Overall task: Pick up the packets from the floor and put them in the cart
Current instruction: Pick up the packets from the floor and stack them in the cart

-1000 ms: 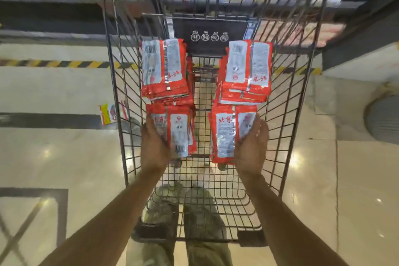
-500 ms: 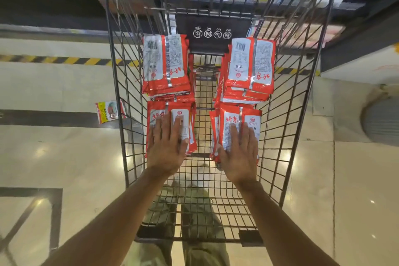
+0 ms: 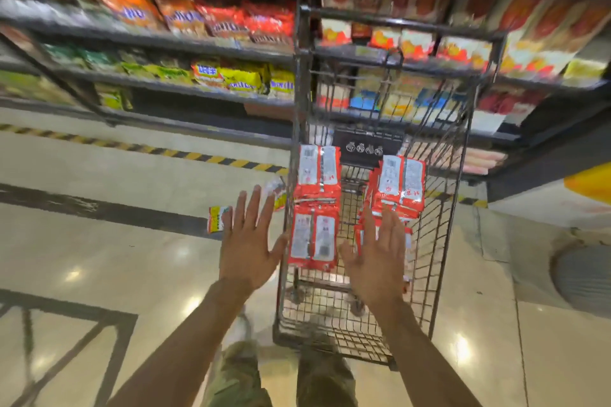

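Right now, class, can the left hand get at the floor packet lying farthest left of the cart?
Probably yes: the left hand is open, outside the cart, and nothing lies between it and the packet; bending down looks needed.

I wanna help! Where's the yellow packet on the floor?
Head view: the yellow packet lies on the floor, left of the cart, seen beside the left hand.

Both arms stretched forward, forearms bare, elbows a little bent. Left hand (image 3: 248, 243) flat, back up, fingers straight and spread, thumb sticking out to the right. Right hand (image 3: 377, 261) in the same pose, fingers straight but closer together, thumb out to the left. Hands apart, left reaching slightly further. Neither holds anything. Legs (image 3: 238, 383) in olive trousers below, between the arms.
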`<state>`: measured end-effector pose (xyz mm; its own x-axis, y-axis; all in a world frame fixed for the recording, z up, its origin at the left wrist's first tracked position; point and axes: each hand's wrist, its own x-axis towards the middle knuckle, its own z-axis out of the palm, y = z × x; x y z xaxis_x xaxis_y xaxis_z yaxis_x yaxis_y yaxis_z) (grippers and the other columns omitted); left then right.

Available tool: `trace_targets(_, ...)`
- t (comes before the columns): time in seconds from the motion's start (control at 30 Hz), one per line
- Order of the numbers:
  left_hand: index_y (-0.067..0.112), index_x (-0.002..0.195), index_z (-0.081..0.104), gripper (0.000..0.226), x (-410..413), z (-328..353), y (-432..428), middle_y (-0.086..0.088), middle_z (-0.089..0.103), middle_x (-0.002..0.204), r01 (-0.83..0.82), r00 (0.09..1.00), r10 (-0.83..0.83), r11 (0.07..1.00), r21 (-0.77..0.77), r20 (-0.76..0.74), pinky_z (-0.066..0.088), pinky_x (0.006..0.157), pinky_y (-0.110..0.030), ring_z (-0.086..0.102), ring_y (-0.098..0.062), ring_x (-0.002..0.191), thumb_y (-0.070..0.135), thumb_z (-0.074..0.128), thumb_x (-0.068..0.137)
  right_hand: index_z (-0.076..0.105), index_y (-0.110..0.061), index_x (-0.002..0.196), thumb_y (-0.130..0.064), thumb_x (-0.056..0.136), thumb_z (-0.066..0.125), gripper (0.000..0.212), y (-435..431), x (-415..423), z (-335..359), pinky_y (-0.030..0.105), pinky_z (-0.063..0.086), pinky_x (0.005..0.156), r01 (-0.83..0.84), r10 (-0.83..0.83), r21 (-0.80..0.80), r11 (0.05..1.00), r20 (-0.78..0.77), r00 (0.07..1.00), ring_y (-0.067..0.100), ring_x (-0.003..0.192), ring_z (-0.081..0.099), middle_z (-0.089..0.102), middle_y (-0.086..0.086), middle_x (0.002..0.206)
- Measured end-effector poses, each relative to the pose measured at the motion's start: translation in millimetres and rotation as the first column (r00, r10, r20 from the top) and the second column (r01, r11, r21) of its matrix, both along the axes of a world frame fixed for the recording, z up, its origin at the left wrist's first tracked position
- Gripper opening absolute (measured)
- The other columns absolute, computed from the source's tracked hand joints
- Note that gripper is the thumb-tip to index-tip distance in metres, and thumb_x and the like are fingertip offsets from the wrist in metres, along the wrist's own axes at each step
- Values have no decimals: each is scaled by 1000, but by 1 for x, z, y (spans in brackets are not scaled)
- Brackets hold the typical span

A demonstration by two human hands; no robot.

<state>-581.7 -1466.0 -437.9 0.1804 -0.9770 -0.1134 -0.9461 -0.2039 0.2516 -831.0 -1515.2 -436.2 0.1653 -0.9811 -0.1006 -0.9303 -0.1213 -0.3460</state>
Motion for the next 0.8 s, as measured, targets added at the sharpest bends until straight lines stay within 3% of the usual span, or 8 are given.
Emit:
trace_targets(0.13,29,167,17,85,71,35,26,-2,3,176,-33,999,33,999,11,31,13,128,-60,2,-31,162,78,12,98,21,-19,166,-65,99,42,84,14,59,39,55,13,130,-72,71,-84,994,-17,997,35,161,7,13,13,174)
trace_targets(0.27,32,167,13,94,146,62,50,-1,-5,175,-28,997,27,999,22,68,1,129,-55,-5,-29,162,84,-6,91,24,-20,165,-71,99,37,85,35,130,74,56,16,129,-103,95,-147,984,-59,994,36,161,11,16,13,174)
trace_targets(0.47,30,166,16,86,245,88,86,-3,-1,176,32,990,-34,999,14,137,0,127,-55,4,-33,162,78,20,95,26,-21,165,-71,96,39,86,75,231,103,59,17,128,-124,103,-178,976,-123,987,39,160,12,16,13,174)
trace_targets(0.6,32,166,3,86,289,104,102,-3,-10,175,62,990,-61,998,0,126,-2,128,-55,-6,-31,162,78,17,94,16,-26,166,-74,97,44,89,94,273,109,52,3,130,-129,106,-142,981,-157,982,34,162,1,7,8,175)
trace_targets(0.8,32,167,4,85,324,105,98,-3,-8,175,90,988,-90,996,0,129,0,128,-56,-6,-32,162,78,19,96,11,-27,167,-78,97,34,90,101,310,116,53,2,130,-127,101,-122,984,-200,975,35,162,-2,5,6,176)
